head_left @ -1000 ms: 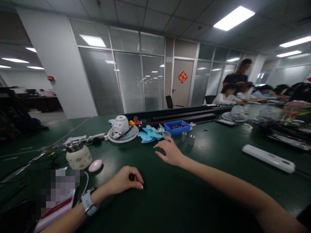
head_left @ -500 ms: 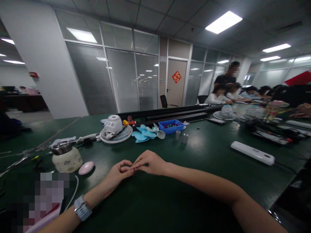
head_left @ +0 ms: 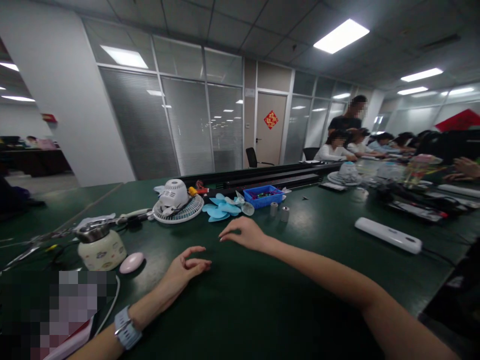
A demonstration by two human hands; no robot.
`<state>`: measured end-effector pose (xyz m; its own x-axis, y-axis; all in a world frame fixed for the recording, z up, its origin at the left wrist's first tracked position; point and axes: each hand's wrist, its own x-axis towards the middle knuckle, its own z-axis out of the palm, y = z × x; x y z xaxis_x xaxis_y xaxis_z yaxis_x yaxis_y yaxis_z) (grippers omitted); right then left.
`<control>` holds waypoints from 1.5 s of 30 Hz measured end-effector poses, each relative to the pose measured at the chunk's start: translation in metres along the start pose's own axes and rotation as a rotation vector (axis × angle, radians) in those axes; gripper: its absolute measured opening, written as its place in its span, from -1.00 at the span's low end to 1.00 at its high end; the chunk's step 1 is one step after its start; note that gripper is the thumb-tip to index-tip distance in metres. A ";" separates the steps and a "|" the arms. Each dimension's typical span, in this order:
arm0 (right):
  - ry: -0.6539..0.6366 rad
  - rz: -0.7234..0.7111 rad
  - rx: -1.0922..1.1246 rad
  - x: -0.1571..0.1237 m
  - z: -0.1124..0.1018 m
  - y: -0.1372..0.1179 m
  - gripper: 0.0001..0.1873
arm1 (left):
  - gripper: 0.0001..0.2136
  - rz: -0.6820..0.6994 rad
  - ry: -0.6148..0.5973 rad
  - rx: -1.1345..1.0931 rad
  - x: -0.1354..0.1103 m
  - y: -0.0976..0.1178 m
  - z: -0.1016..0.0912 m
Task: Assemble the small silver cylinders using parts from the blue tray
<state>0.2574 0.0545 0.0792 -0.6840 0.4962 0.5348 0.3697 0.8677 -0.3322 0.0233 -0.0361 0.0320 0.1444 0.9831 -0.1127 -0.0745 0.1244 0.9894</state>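
My left hand (head_left: 186, 269) hovers palm-inward above the green table (head_left: 240, 320), fingers curved and apart, nothing visible between them. A pale watch band circles that wrist. My right hand (head_left: 243, 234) is raised farther forward, thumb and fingertips drawn together in a pinch; anything between them is too small to make out. Just beyond it lie light blue fan blades (head_left: 222, 207) and a clear plastic blade piece (head_left: 247, 209). Behind to the right is a blue tray (head_left: 263, 201) of small parts, with two small metal cylinders (head_left: 285, 214) in front of it.
A white fan motor housing on its grille (head_left: 176, 200) lies back left. Nearer are a cream jar (head_left: 102, 251) with a metal top and a pink oval object (head_left: 132, 262). A white power strip (head_left: 388, 235) lies right. Dark rails run along the back. Several people sit far right.
My hands, touching at the fingertips before, have come apart. My right hand moved forward and slightly right, toward the blades; my left stayed nearly in place with its fingers more spread.
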 end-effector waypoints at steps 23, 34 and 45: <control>-0.112 0.767 -0.755 -0.033 -0.111 0.160 -0.74 | -0.56 0.119 0.117 0.312 0.004 -0.008 0.004; 0.007 0.733 -0.667 -0.045 -0.108 0.160 -0.70 | -0.58 0.144 0.081 0.345 0.007 -0.012 0.001; 0.401 0.843 -0.100 -0.118 -0.069 0.167 -0.36 | -0.44 0.300 0.277 0.330 0.017 -0.027 -0.008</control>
<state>0.4432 0.1431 0.0140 0.0952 0.9193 0.3818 0.7094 0.2063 -0.6739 0.0195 -0.0220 0.0028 -0.1052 0.9731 0.2048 0.2484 -0.1737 0.9530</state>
